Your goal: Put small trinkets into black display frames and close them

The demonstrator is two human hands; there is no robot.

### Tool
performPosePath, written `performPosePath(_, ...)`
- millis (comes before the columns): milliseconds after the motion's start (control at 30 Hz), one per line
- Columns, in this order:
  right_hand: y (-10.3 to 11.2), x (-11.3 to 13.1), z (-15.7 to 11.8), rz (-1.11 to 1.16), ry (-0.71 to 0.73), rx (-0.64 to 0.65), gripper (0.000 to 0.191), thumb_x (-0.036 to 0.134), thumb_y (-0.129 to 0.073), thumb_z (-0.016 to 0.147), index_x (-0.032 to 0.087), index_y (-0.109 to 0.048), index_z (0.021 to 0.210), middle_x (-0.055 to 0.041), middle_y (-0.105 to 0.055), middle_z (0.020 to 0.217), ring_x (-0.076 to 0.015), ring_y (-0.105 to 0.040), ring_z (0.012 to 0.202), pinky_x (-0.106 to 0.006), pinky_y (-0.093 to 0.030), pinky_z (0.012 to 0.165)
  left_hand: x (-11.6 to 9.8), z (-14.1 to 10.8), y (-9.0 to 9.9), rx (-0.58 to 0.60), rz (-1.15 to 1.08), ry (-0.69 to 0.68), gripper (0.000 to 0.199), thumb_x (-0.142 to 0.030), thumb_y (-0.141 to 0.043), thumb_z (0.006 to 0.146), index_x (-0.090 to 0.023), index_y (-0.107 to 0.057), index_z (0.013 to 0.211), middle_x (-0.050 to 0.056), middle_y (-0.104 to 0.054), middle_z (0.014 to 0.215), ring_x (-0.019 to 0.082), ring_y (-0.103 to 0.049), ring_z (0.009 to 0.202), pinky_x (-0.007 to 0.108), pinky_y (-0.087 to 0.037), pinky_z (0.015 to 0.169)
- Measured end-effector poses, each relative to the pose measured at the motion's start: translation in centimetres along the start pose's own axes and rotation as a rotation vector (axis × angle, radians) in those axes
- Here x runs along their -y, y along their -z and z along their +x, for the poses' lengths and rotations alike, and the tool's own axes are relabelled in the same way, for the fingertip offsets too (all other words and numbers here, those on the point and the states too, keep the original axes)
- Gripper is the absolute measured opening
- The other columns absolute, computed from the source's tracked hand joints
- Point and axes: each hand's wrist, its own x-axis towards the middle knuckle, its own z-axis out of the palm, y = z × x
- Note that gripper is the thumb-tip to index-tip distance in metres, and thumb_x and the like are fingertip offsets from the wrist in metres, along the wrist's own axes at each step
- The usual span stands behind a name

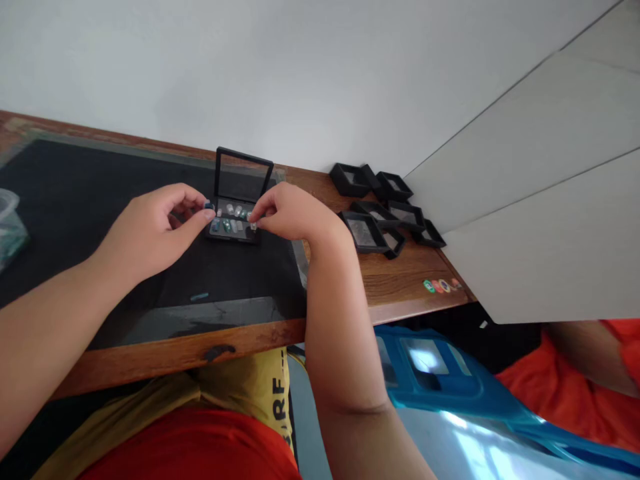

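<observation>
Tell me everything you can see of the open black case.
The small case, black and plastic-looking, lies open on the dark mat, its framed lid with a see-through panel raised at the back. Two rows of small pieces, whitish to blue-green, line its base. The right hand is at its right end, the left hand at its left; whether either touches it is unclear.

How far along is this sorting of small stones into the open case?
Well along, it seems. Done: two rows of stones lie in the case. In hand: the left hand pinches a dark blue piece; the right hand works at the rows' right end. Likely left: placing that piece, then closing the raised lid.
</observation>
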Motion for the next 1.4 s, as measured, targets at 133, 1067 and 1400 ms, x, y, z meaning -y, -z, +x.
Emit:
performPosePath(133,0.4,-0.4,-0.2,-0.020,-0.079,-0.041,0.032,0.003,-0.073,0.082,0.018,-0.089,0.105,-0.0056,-0.079,0.089,-0.0154,-0.063,0.076,-0.028,-0.044,0.071,-0.2,0.0,0.1,0.003,-0.001,-0.002,0.032,-0.053,-0.064,0.090,-0.026,-0.075,0.102,0.006,-0.077,0.097,0.023,-0.065,0.081,0.035,-0.054,0.075)
performPosePath(1067,-0.2,0.2,0.0,-0.014,-0.004,-0.059,0.019,0.018,-0.086,0.082,0.019,-0.084,0.101,-0.0033,-0.073,0.088,-0.0161,-0.060,0.078,-0.031,-0.040,0.073,-0.1,-0.1,0.0,-0.009,-0.016,0.017,0.033,-0.056,-0.067,0.087,-0.027,-0.075,0.100,0.005,-0.076,0.093,0.024,-0.064,0.078,0.035,-0.051,0.071)
performPosePath(1400,-2.6,0.1,1.9,0.336,0.546,-0.188,0.024,0.025,-0.078,0.092,0.017,-0.079,0.115,0.0037,-0.055,0.075,-0.0130,-0.048,0.073,-0.028,-0.038,0.071,-0.5,-0.2,0.2,0.002,-0.036,-0.010,0.031,-0.054,-0.065,0.089,-0.026,-0.073,0.101,0.004,-0.075,0.091,0.021,-0.064,0.075,0.033,-0.052,0.071)
